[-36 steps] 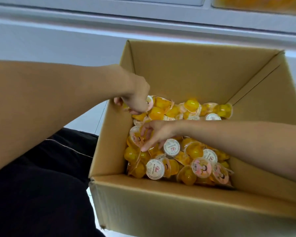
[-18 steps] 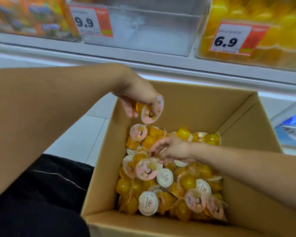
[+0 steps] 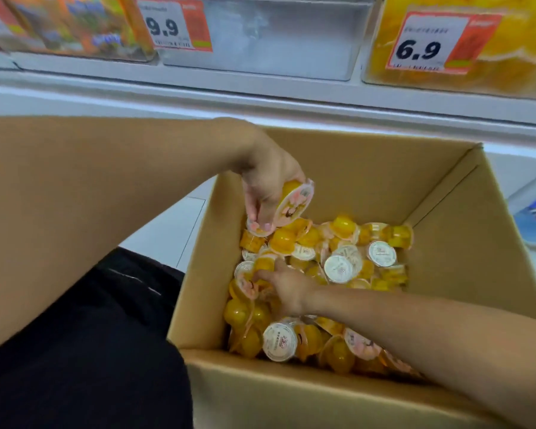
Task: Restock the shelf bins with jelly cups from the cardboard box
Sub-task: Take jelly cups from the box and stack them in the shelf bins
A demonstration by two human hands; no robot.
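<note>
The restocking looks to be in its gathering stage: the left hand (image 3: 271, 193) grips a pink-lidded jelly cup (image 3: 294, 201) above the far left corner of the cardboard box (image 3: 347, 397), while the right hand (image 3: 287, 286), fingers curled, pinches another pink-lidded cup (image 3: 248, 286) in the heap. The box holds many yellow jelly cups (image 3: 338, 267); on the shelf the middle clear bin (image 3: 276, 38) looks empty, and the right bin (image 3: 508, 63) shows yellow contents.

A pink-lidded jelly cup (image 3: 294, 202) is gripped by the left hand (image 3: 268, 187) above the cardboard box (image 3: 464, 230); cups are grasped inside by the right hand (image 3: 287, 286).
</note>
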